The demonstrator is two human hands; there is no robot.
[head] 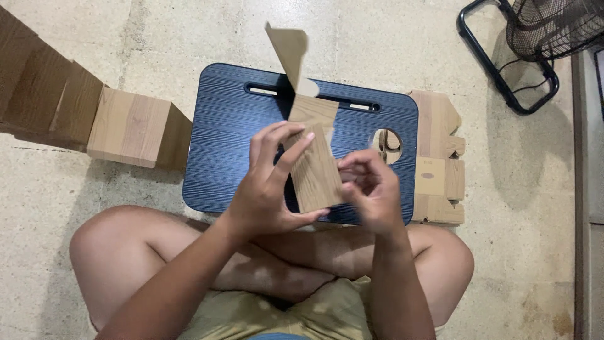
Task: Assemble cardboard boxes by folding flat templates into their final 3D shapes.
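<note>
The folded box gripped between the left hand and the right hand is pale tan with a wood-grain print; its raised flap shows plain brown card. Beneath both hands, the worktop is dark navy with fine horizontal ribbing. Right of the right hand, flat blanks carry the same light wood pattern. Left of the left hand, finished boxes match. The floor is speckled beige.

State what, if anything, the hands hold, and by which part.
Both hands grip a wood-grain cardboard box: left hand wraps its left side, right hand pinches its lower right edge.
</note>
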